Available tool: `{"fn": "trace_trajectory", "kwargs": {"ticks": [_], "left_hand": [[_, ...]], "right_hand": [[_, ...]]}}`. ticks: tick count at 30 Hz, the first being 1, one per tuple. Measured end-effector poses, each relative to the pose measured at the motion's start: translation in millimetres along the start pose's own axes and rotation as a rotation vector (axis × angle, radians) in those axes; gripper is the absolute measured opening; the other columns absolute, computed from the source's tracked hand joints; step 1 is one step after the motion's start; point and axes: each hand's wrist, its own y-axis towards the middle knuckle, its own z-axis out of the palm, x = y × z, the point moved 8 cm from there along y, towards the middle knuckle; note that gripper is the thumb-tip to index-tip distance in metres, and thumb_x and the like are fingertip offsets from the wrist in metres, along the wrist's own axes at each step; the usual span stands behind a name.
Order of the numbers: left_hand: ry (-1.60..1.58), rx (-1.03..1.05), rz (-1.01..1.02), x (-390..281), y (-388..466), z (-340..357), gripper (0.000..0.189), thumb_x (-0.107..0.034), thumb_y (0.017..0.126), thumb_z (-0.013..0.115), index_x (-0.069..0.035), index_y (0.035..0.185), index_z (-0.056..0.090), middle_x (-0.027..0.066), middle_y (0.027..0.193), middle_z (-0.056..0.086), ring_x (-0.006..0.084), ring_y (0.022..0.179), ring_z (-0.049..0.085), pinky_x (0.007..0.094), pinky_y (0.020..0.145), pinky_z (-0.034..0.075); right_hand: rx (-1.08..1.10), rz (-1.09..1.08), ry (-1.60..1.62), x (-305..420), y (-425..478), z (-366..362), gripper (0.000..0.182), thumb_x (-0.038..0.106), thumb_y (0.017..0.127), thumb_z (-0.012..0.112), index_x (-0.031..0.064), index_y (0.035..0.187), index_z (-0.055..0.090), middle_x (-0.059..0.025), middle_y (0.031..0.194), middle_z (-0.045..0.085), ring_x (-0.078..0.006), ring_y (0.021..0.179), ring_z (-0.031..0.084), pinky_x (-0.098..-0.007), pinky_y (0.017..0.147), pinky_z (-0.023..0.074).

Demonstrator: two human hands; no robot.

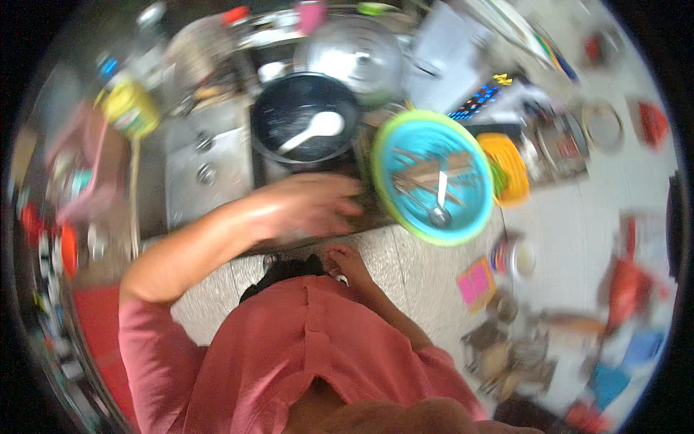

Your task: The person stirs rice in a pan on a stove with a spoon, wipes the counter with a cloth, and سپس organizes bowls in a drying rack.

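Note:
My left hand [314, 203], blurred by motion, reaches across the front of the counter with its fingers apart. I see nothing held in it. Just beyond it stands a dark round pan [287, 103] with a white ladle or large spoon [322, 126] lying inside. To the right of this hand sits a turquoise plastic basket [417, 127] with a lime rim. A metal spoon [438, 216] and several brown, stick-like pieces [434, 169] lie in it. Near my waist, in front of my shirt, is my right hand [342, 259], its fingers partly curled; whether it holds anything is unclear.
A steel sink or drainboard [211, 184] lies left of the pan. Behind the pan is a round metal lid [352, 57]. A yellow bottle [130, 108] and a pink bin [89, 163] stand at left. An orange plastic basket [507, 168] adjoins the turquoise one.

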Motion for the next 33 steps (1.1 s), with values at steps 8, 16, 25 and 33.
{"fn": "trace_trajectory", "kwargs": {"ticks": [8, 16, 25, 33], "left_hand": [[-0.258, 0.448, 0.753, -122.9, -115.4, 143.9, 0.036, -0.036, 0.086, 0.048, -0.004, 0.102, 0.053, 0.0099, 0.089, 0.059, 0.0203, 0.083, 0.056, 0.0309, 0.068, 0.044], [-0.05, 0.037, 0.976, -113.1, -271.3, 90.5, 0.044, -0.041, 0.086, 0.042, 0.0, 0.097, 0.055, 0.0137, 0.09, 0.059, 0.0221, 0.086, 0.056, 0.0332, 0.077, 0.044], [-0.064, -0.297, 1.176, 12.4, -418.0, 48.5, 0.035, -0.026, 0.087, 0.052, -0.005, 0.115, 0.046, 0.007, 0.09, 0.056, 0.0153, 0.088, 0.053, 0.0285, 0.073, 0.044], [-0.251, -0.86, 0.708, 245.2, -560.6, -56.5, 0.029, -0.017, 0.087, 0.049, -0.004, 0.113, 0.05, 0.004, 0.092, 0.059, 0.0115, 0.08, 0.056, 0.022, 0.069, 0.041]], "right_hand": [[0.302, 0.003, -0.276, -21.5, 18.0, 83.4, 0.026, 0.024, 0.088, 0.05, 0.0053, 0.105, 0.055, -0.005, 0.087, 0.06, -0.0122, 0.069, 0.056, -0.0236, 0.057, 0.0427], [0.486, 0.119, -0.421, -57.6, 16.1, 167.1, 0.026, 0.022, 0.087, 0.049, 0.0044, 0.106, 0.054, -0.0041, 0.086, 0.059, -0.0129, 0.069, 0.055, -0.0246, 0.057, 0.0434], [0.68, 0.099, -0.642, -129.2, -34.9, 308.8, 0.027, 0.022, 0.087, 0.05, 0.0042, 0.107, 0.054, -0.004, 0.084, 0.058, -0.013, 0.069, 0.055, -0.0255, 0.057, 0.0436], [0.847, 0.021, -0.849, -193.4, -100.2, 439.2, 0.027, 0.022, 0.087, 0.05, 0.0041, 0.108, 0.053, -0.0039, 0.083, 0.058, -0.0131, 0.068, 0.055, -0.0263, 0.056, 0.0437]]}}
